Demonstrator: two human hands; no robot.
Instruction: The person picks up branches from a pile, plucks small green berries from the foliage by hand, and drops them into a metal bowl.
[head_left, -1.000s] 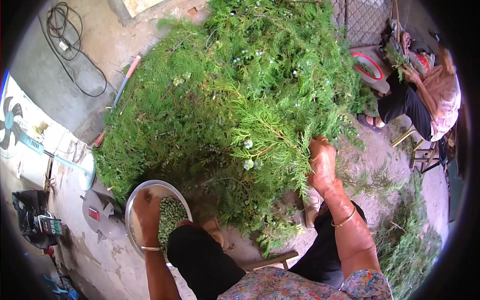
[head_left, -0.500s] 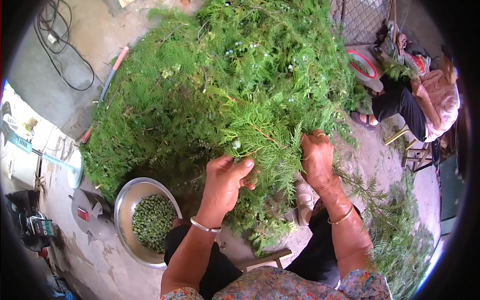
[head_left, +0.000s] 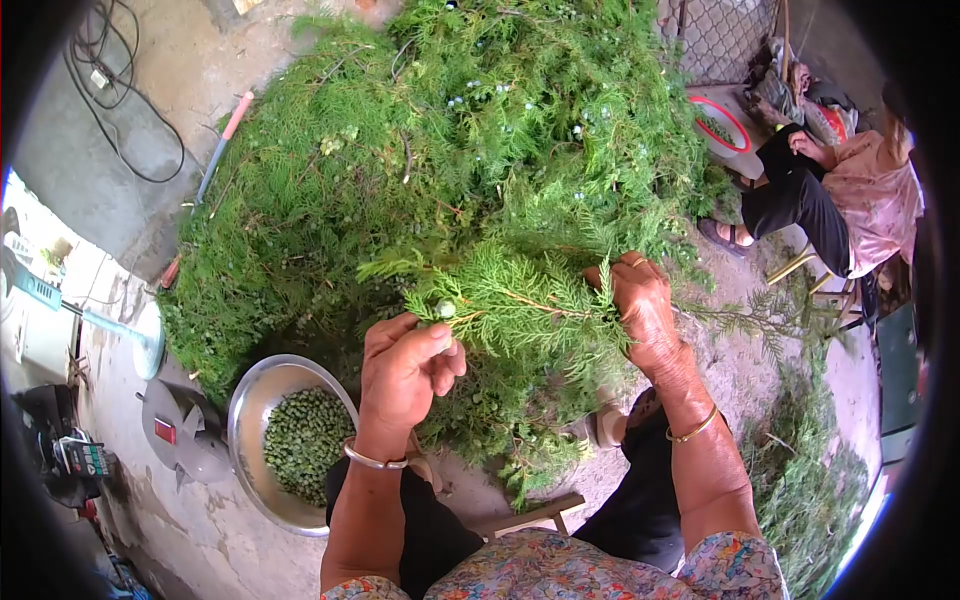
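A leafy green sprig (head_left: 520, 300) with orange-brown stems stretches between my hands. My right hand (head_left: 643, 305), wearing a ring, is closed around its stem, and more foliage sticks out to the right of the fist. At the sprig's left end sits a pale round berry (head_left: 445, 310). My left hand (head_left: 408, 368) has its thumb and fingers close together just below that berry; whether they grip anything is hidden. Below and left stands a metal bowl (head_left: 247, 400) holding many small green berries (head_left: 305, 440).
A large heap of green branches (head_left: 400, 170) lies ahead. Cut foliage (head_left: 810, 490) is on the floor at right. A seated person (head_left: 870, 190) is near a red-rimmed basket (head_left: 738, 125). At left are a fan (head_left: 148, 340) and a pink-handled tool (head_left: 238, 115).
My left hand has moved left and slightly down, and the sprig now lies more level and further left. The other person's hands no longer hold foliage.
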